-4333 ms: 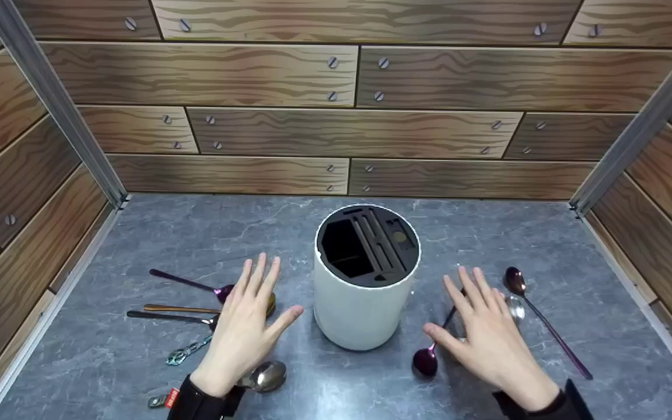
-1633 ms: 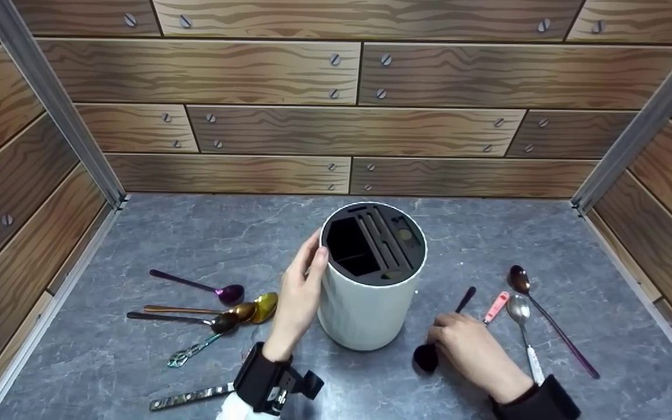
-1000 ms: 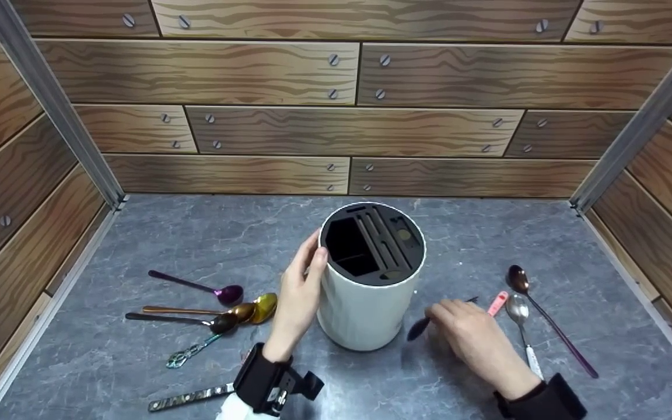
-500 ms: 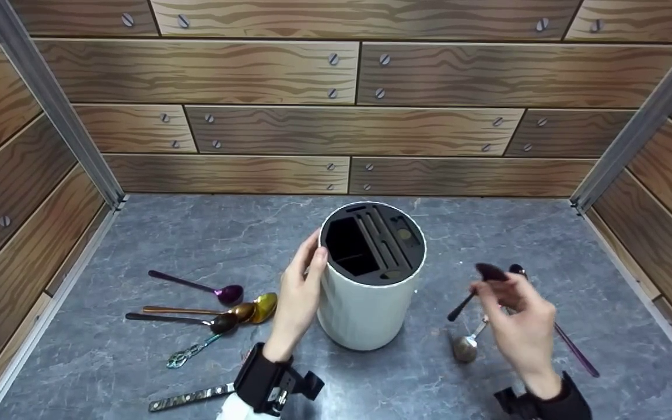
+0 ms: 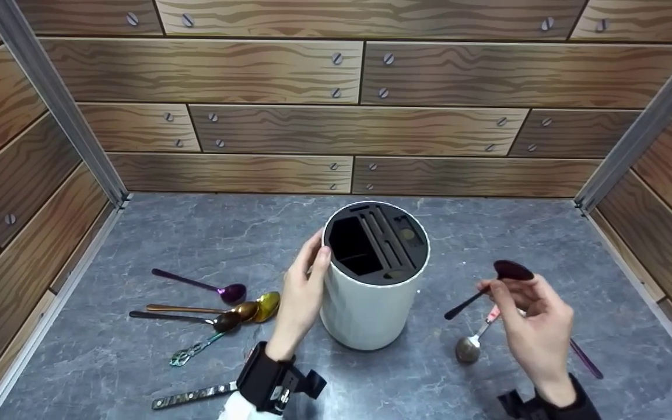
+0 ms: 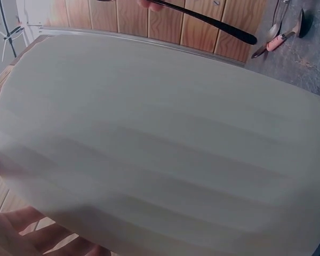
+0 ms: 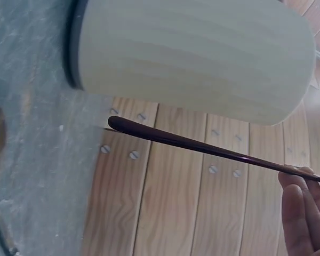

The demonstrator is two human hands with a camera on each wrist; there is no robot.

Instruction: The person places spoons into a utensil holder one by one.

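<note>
A white cylindrical utensil holder (image 5: 365, 318) with a black slotted top stands upright on the grey table. My left hand (image 5: 296, 300) holds its left side near the rim, thumb in front; several fingers (image 6: 48, 237) show along the wall in the left wrist view. To the right of the holder, my right hand (image 5: 540, 335) pinches a dark purple spoon (image 5: 512, 270) near its bowl. The bowl is uppermost, and the thin handle (image 7: 192, 145) slants down towards the holder, apart from it. Beneath it lies a pink-handled spoon (image 5: 468, 349).
Left of the holder lie a purple spoon (image 5: 232, 293), a yellow spoon bowl (image 5: 267, 307), a dark spoon (image 5: 226, 321) and a green ornate handle (image 5: 187, 354). A patterned handle (image 5: 193, 396) runs under my left wrist. Another purple handle (image 5: 587, 359) lies behind my right hand. Wood-patterned walls enclose the table.
Both hands were spread above the table at first. My left hand has taken hold of the holder. My right hand has picked up the purple spoon, raised it and turned its bowl upward.
</note>
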